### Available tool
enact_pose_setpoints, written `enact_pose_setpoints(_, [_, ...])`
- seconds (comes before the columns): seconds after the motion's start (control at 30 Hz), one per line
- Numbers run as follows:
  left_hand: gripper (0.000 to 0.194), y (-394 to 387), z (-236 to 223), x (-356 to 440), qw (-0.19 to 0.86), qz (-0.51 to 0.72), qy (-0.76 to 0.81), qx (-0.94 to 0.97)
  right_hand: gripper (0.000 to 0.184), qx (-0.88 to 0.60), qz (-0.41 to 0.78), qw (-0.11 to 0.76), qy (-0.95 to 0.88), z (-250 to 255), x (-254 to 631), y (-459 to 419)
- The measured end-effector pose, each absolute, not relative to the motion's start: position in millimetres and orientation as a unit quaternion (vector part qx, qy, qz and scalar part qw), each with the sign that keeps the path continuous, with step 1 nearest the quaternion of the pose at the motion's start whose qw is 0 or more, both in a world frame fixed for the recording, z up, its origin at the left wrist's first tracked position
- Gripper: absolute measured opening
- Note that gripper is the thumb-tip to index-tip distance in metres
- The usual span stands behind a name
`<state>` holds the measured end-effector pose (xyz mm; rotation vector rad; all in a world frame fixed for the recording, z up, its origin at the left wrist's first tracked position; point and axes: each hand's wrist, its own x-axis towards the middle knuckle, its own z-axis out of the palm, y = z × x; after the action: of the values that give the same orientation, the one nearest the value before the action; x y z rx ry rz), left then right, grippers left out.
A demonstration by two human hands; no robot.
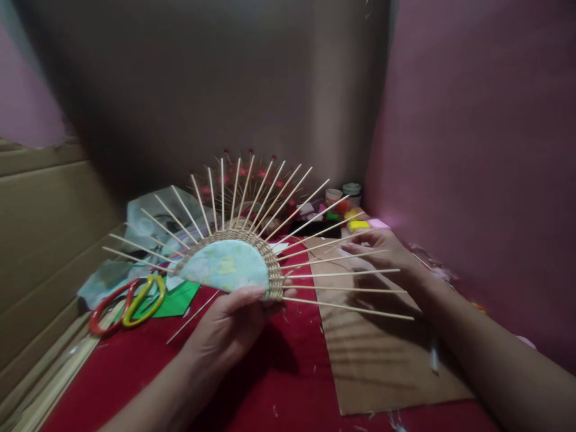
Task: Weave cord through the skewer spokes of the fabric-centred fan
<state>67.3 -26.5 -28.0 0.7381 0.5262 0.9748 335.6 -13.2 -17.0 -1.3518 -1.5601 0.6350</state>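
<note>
My left hand (238, 324) grips the lower edge of a half-round fan (225, 264), thumb on its front and fingers behind. Pale blue cloth with a yellow patch covers the fan's middle. A woven twine band (274, 273) curves round the cloth, and thin wooden sticks (270, 195) radiate outward from it. Beyond the right-hand sticks, my right hand (375, 249) is closed in a pinch. A thin strand of twine (330, 257) shows by its fingertips, partly hidden by the sticks.
Scissors (128, 306) with red and yellow handles lie on green paper (175, 303) at left. A brown board (378, 372) rests on red cloth (270, 390). Behind stand a similar decorated stick piece (261, 175) and small tubs (351, 192). A cardboard wall (45, 216) borders the left.
</note>
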Motion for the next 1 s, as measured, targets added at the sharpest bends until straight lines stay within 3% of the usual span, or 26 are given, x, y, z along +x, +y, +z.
enact_pose_setpoints(0.2, [0.006,-20.2,-24.7,62.8,0.765,0.479,0.277,0.329,0.022,-0.511,0.333,0.545,-0.576,-27.2,344.1,-5.2])
enact_pose_setpoints(0.53, [0.006,-20.6,-21.1,63.5,0.741,0.497,0.333,0.304,0.002,-0.389,0.449,0.614,-0.52,-27.9,352.6,-5.0])
enact_pose_setpoints(0.8, [0.008,-23.8,-16.0,59.6,0.745,0.469,0.317,0.354,0.012,-0.397,0.433,0.652,-0.48,-27.5,347.2,-1.5])
enact_pose_setpoints(1.0, [0.011,-24.7,-16.4,56.5,0.769,0.482,0.273,0.318,0.016,-0.438,0.472,0.621,-0.448,-24.3,330.5,-6.9])
